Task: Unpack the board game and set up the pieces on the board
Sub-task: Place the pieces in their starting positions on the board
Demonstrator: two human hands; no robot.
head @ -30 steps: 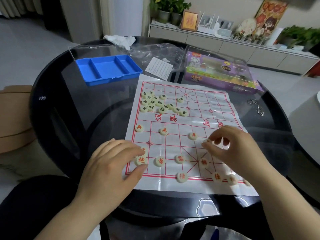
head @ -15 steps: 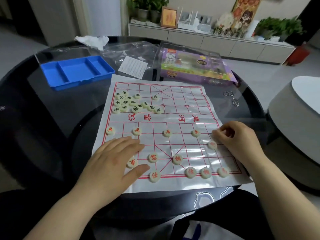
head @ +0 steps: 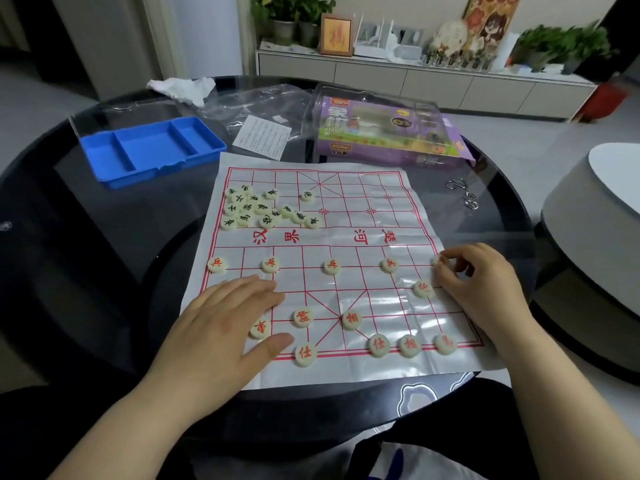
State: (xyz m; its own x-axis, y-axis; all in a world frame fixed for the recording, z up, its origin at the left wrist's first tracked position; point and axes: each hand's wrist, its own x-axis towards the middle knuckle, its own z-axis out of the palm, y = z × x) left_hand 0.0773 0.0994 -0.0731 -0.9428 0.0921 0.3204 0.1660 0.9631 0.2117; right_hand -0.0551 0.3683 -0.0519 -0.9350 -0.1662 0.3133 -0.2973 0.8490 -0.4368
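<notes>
The right grip [head: 481, 289] is clenched at the fingertips, and a soldier piece [head: 440, 260] marked 兵 in red is pinched there, at the right edge of the board [head: 346, 237]. A cannon piece [head: 423, 288] marked 炮 is seen just beside that grip, on its left. Four more soldiers [head: 331, 266], each marked 兵, are spaced in a row running leftward from the right grip.

The left grip [head: 221, 327] is released: it is laid flat on the board's near left part, fingers straight. A chariot piece [head: 260, 329] marked 車 is partly covered in the gap between its thumb and forefinger. A general piece [head: 303, 317] marked 帥 is placed just right of its fingers, and an adviser piece [head: 305, 355] marked 仕 just right of its thumb tip. Between the two grips a 相 piece [head: 352, 319] is set. Three back-row pieces [head: 409, 345], marked 仕, 相 and 馬, are lined along the near edge by the right wrist.

Well beyond the left grip, black-lettered pieces [head: 256, 209] are heaped. Across the board's middle 汉界 and 楚河 are printed in red.

Farther off on the dark glass surface [head: 104, 237] are seen a blue tray [head: 152, 150], a leaflet [head: 261, 136] with print too small to read, and a purple box [head: 388, 133] with a large 象 and otherwise blurred writing.
</notes>
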